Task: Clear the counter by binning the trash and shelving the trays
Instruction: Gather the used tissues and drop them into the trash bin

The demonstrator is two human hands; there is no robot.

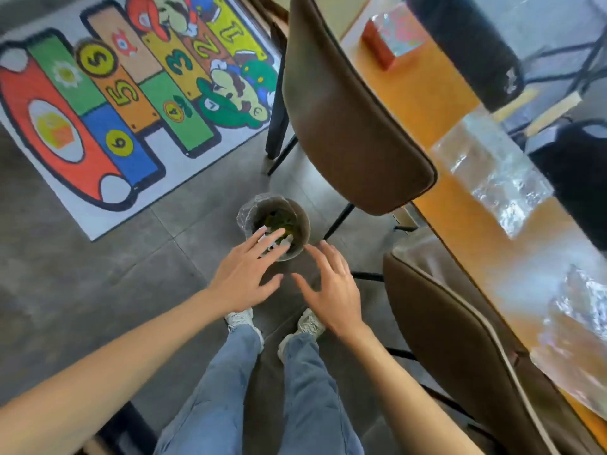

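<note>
Trash (pixel 275 232) is seen inside a small round bin (pixel 300 224) that stands on the grey tiled floor (pixel 98 267), just off the near corner of a brown chair (pixel 348 110). The contents are blurred: dark greenish matter and a few pale scraps are made out, nothing more exact. A clear liner (pixel 242 215) is folded over the bin's left rim.

Both hands are held above the bin with fingers spread and straight, and nothing is gripped in either. The left hand (pixel 246 274) is placed over the near rim, so part of the bin's inside is hidden by its fingers; the right hand (pixel 331 290) is held just beside the rim, on the chair's side.

An orange tabletop (pixel 427 103) is cut off by the right edge of the view; its far end carries a red box (pixel 381 44), and glare and blur cover its near end, where crinkled clear plastic (pixel 492 165) is made out. A second brown chair (pixel 460 339) stands at its near edge. A colourful numbered floor mat (pixel 108 103) lies on the floor at the far left. Jeans (pixel 295 389) and pale shoes (pixel 241 318) are seen below the hands.
</note>
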